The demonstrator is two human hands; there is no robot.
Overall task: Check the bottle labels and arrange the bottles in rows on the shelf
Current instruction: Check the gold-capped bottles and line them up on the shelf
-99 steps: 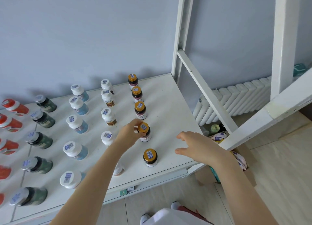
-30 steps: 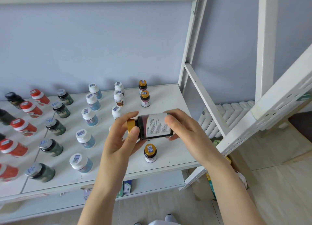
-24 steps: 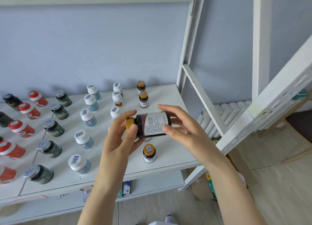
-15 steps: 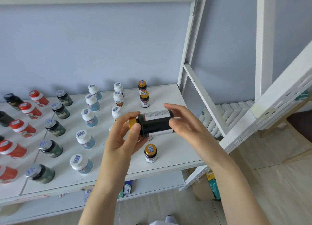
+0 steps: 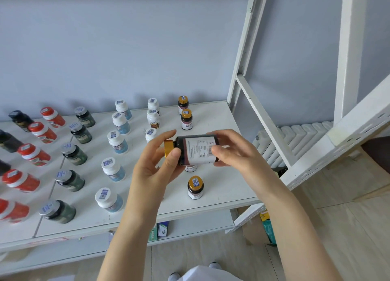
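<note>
Turned label-up, bottle (image 5: 198, 152) lies sideways, gripped between left hand (image 5: 153, 171) and right hand (image 5: 239, 157)

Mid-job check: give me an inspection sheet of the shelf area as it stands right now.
Surface: white shelf, bottles standing in columns by cap colour.
Job's things: gold-capped bottle held sideways above the shelf, label towards the camera; front gold-capped bottle upright below it.
Clutter: small boxes on the lower shelf; cardboard box on the floor.
Grippers: left hand grips the cap end; right hand pinches the base end.
Cables: nothing seen.
Surroundings: blue-grey wall, radiator, white frame upright.
</note>
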